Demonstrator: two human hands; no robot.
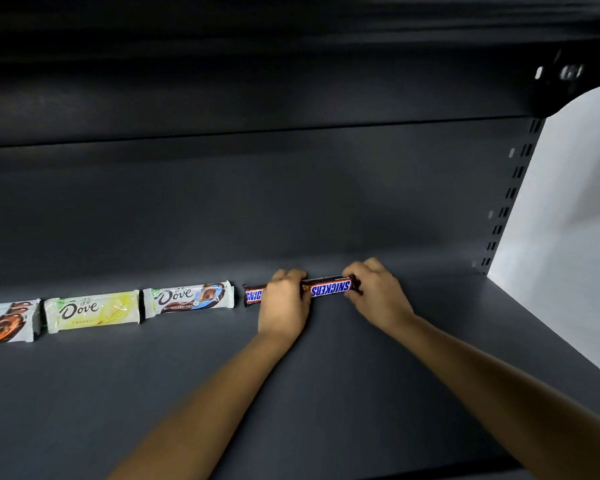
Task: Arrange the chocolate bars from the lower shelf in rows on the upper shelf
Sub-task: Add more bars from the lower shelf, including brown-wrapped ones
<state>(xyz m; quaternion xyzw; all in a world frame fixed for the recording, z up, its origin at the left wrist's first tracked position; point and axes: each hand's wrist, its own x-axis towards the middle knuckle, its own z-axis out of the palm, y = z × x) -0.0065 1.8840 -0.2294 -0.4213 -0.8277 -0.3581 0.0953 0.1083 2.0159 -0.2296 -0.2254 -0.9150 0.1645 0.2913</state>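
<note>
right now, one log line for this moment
step: placing on shelf | left hand: grips snickers bar | right hand: pinches its right end | row: three dove bars to the left

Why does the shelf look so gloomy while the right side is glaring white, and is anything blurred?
Head view: the white wall is overexposed; the dark shelf takes little light, dimmest at the top; the wide lens bows its edges; the yellow Dove bar and Snickers bar read sharp, while the top right corner smears.

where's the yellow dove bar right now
Head view, left side: the yellow dove bar lies flat on the shelf, between the orange-patterned bar at the frame edge and the blue dove bar, left of the snickers bar.
</note>
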